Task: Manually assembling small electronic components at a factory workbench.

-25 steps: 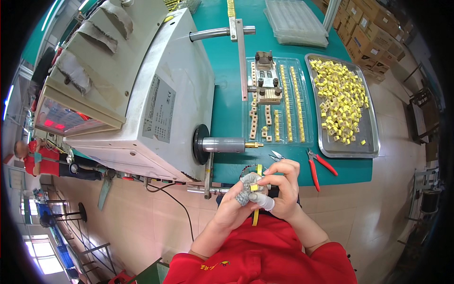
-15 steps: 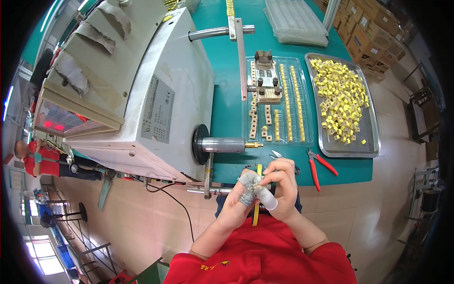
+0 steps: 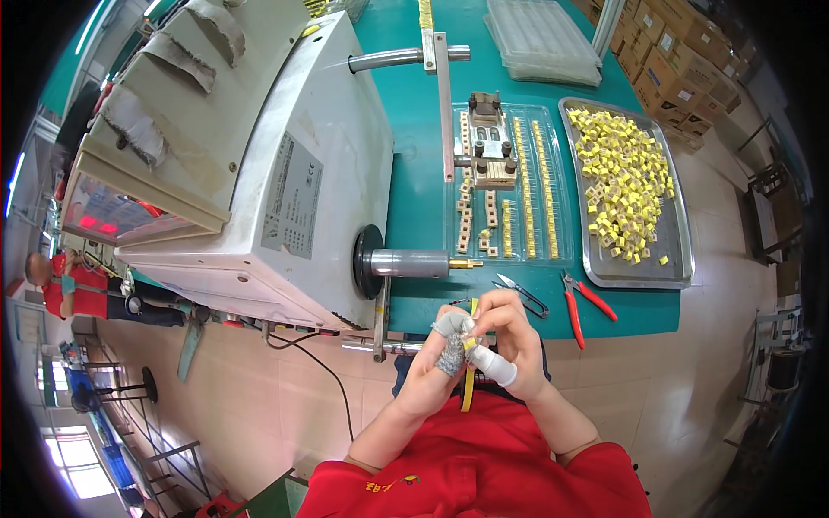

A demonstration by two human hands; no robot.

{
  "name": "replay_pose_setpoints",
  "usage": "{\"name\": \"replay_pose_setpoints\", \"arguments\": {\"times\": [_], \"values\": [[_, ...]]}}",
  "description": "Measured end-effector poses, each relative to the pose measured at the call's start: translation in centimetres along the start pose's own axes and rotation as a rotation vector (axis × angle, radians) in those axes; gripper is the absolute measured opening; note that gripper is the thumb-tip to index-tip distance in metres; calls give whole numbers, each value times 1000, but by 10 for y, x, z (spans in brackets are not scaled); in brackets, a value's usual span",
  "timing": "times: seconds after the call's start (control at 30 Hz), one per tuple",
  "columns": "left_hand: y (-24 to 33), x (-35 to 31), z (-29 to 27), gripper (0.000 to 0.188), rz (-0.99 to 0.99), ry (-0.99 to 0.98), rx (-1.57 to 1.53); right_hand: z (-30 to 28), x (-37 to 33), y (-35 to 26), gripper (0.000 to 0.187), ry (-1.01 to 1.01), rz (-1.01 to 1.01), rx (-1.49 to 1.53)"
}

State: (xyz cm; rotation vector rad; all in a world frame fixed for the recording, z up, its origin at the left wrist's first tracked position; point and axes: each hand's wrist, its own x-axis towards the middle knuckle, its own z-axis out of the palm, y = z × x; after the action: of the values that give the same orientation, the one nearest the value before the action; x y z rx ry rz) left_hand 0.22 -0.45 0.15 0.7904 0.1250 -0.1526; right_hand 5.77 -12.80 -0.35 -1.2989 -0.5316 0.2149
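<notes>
Close to my body, below the bench's front edge, both hands meet around a small yellow-wrapped coil bobbin [image 3: 470, 344]. My left hand [image 3: 432, 367] pinches it from the left, its thumb and a finger covered in grey cloth finger guards. My right hand [image 3: 520, 341] is closed on the bobbin's other side, fingers bent over it and the thumb in a white finger cot [image 3: 494, 366]. Much of the bobbin is hidden by the fingers. A narrow yellow strip [image 3: 467, 393] shows above and below the hands. Beyond them, the machine's grey spindle [image 3: 410, 263] ends in a brass tip.
The white winding machine [image 3: 294, 190] fills the left. A clear tray [image 3: 561, 207] with rows of bobbins lies under a metal fixture [image 3: 492, 151]. Rightward are a metal tray [image 3: 682, 250] heaped with yellow bobbins, red-handled pliers [image 3: 574, 315] and small snips [image 3: 523, 295]. A co-worker [image 3: 82, 289] stands far left.
My right hand's fingers have drawn in and shifted slightly, so more of the snips shows. More yellow of the bobbin is visible between my fingertips. My left hand has barely moved.
</notes>
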Motion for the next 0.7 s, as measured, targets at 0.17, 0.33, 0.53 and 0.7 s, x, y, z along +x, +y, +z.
{"name": "replay_pose_setpoints", "arguments": {"times": [0.17, 0.33, 0.53, 0.7], "values": [[-3, 1, -7, 30, 64, -67, 94, 0, 2, -3, 20, -55, 110, 263], [-3, 3, -8, 28, 80, -85, 136, -3, 5, -4, 21, -92, 132, 296], [-6, 3, -14, 29, 143, -37, 331, 0, 7, -5, 21, -79, 154, 287], [0, 4, -1, 26, 141, 47, 113, 11, 4, -5, 27, 109, -16, -99]]}}
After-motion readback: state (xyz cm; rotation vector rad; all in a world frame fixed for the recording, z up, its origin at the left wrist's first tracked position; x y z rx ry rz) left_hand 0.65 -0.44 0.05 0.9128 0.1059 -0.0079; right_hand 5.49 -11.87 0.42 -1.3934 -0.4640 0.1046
